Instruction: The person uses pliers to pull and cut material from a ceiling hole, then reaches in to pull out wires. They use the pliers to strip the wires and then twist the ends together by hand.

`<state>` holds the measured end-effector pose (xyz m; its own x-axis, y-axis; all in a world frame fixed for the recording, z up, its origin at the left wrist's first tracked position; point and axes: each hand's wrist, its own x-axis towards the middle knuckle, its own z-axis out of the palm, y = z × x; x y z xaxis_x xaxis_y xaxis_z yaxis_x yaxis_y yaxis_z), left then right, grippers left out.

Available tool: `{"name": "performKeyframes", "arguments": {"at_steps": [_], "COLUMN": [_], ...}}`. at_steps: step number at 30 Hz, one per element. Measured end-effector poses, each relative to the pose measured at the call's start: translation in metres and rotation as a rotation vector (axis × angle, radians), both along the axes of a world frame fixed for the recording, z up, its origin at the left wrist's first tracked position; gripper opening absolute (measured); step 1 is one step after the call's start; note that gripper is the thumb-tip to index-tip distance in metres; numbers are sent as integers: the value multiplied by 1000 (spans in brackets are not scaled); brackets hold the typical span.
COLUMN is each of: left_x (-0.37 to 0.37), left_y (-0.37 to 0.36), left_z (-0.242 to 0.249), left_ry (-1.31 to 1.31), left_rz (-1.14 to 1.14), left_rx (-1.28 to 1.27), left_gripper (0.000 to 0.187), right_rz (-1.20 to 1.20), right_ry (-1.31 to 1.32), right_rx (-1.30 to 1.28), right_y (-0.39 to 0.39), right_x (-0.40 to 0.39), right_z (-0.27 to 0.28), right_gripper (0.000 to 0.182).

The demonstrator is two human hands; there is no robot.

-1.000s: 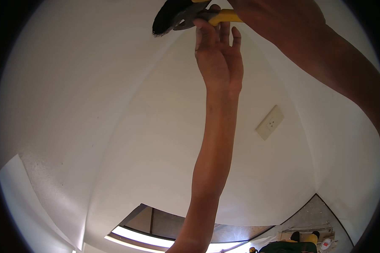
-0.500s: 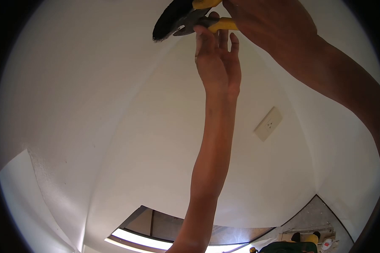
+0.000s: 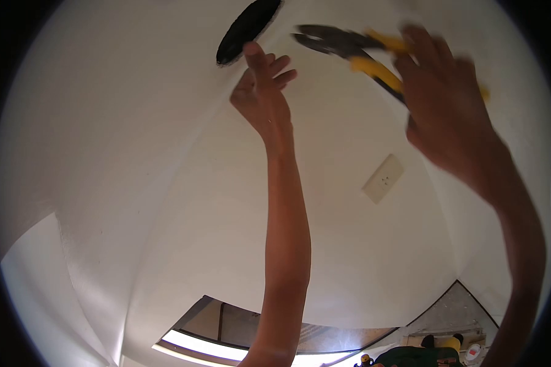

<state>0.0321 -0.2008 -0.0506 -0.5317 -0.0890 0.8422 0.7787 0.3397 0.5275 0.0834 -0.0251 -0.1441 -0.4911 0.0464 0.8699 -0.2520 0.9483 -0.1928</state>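
A dark oval hole with a rough rim is cut into the white ceiling at the top. My left hand is raised just below it, thumb pointing up at the lower rim and the other fingers apart, partly curled; I see nothing held in it. To the right, my right hand grips the yellow and black handles of a pair of pliers. The pliers' grey jaws are slightly parted and point left, away from the hole. My right fingers are blurred by motion.
A white wall socket plate is mounted on the wall between my arms. Lower down is a bright window-like opening. A dark green tool bag with yellow items lies at bottom right.
My right hand has drawn the pliers right and down, away from the hole, uncovering more of it. My left hand has shifted left, off the pliers and nearer the rim.
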Motion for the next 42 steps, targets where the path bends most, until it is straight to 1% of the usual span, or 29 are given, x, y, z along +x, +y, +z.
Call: {"name": "performKeyframes", "arguments": {"at_steps": [1, 2, 3, 5, 6, 7, 8, 9, 10, 12, 14, 15, 17, 18, 20, 24, 26, 27, 28, 29, 30, 31, 33, 34, 35, 37, 39, 41, 42], "left_x": [-2, -5, -7, -9, -9, -11, -14, -16, -17, -14, -3, 2, 15, 14, 8, 11, 19, 16, 17, 17, 18, 18, 19, 18, 20, 28, 28, 26, 28], "left_y": [2, 9, 12, 16, 16, 16, 16, 13, 7, -5, -12, -19, -13, -11, -3, -13, -32, -42, -45, -48, -51, -52, -54, -48, -43, -33, -28, -23, -20], "left_z": [5, 10, 14, 18, 17, 15, 13, 11, 11, 12, 18, 20, 24, 25, 21, 16, 16, 11, 6, 6, 3, 5, 12, 15, 18, 20, 19, 16, 14], "left_ry": [107, 175, 174, 185, 183, 210, 235, 233, 219, 202, 198, 194, 49, 54, 162, 168, -257, -261, -197, -110, -36, -31, 134, 285, 287, 402, 432, 572, 574], "left_rz": [167, 155, 163, 114, 119, 120, 120, 122, 117, 116, 200, 213, 193, 203, 259, 254, 540, 554, 568, 589, 522, 539, 516, 566, 582, 671, 697, 593, 596], "left_rx": [-5, 68, 64, 187, 184, 176, 165, 160, 115, 71, -139, -140, 97, 100, 81, 5, -604, -606, -641, -690, -568, -577, -260, -230, -242, -209, -210, -284, -289], "left_gripper": [70, 64, 64, 53, 53, 48, 44, 44, 42, 43, 43, 43, 44, 44, 44, 37, 28, 28, 25, 23, 27, 27, 42, 45, 45, 47, 44, 31, 31], "right_rz": [112, 281, 453, 818, 900, 979, 1009, 1041, 1047, 1067, 1041, 1021, 1015, 996, 985, 992, 998, 985, 970, 1008, 1002, 992, 1019, 1018, 1038, 1020, 1053, 1072, 1079], "right_ry": [-78, -212, -348, -594, -687, -778, -800, -825, -824, -998, -1051, -1116, -1158, -1189, -1224, -1261, -1272, -1287, -1300, -1287, -1253, -1219, -1173, -1144, -1150, -1072, -1096, -985, -985], "right_rx": [-84, -192, -301, -560, -610, -662, -676, -687, -687, -817, -810, -795, -834, -845, -850, -881, -891, -1001, -1107, -1101, -1045, -993, -1035, -1070, -1069, -1023, -1038, -993, -994], "right_y": [2, 5, 7, 14, 14, 15, 15, 15, 16, 22, 27, 26, 21, 20, 19, 21, 21, 20, 17, 9, 5, 1, -15, -21, -25, -24, -22, -21, -18], "right_x": [1, 9, 18, 28, 37, 45, 52, 60, 67, 81, 87, 91, 94, 92, 90, 93, 97, 99, 99, 91, 88, 85, 78, 76, 74, 79, 81, 84, 84], "right_z": [-22, -42, -63, -106, -125, -143, -162, -178, -189, -206, -220, -225, -237, -239, -248, -263, -274, -283, -291, -298, -303, -310, -333, -342, -349, -356, -350, -357, -359], "right_gripper": [48, 49, 51, 41, 41, 40, 39, 38, 38, 37, 38, 39, 40, 39, 38, 35, 34, 33, 31, 31, 28, 25, 23, 21, 21, 22, 25, 41, 41]}}
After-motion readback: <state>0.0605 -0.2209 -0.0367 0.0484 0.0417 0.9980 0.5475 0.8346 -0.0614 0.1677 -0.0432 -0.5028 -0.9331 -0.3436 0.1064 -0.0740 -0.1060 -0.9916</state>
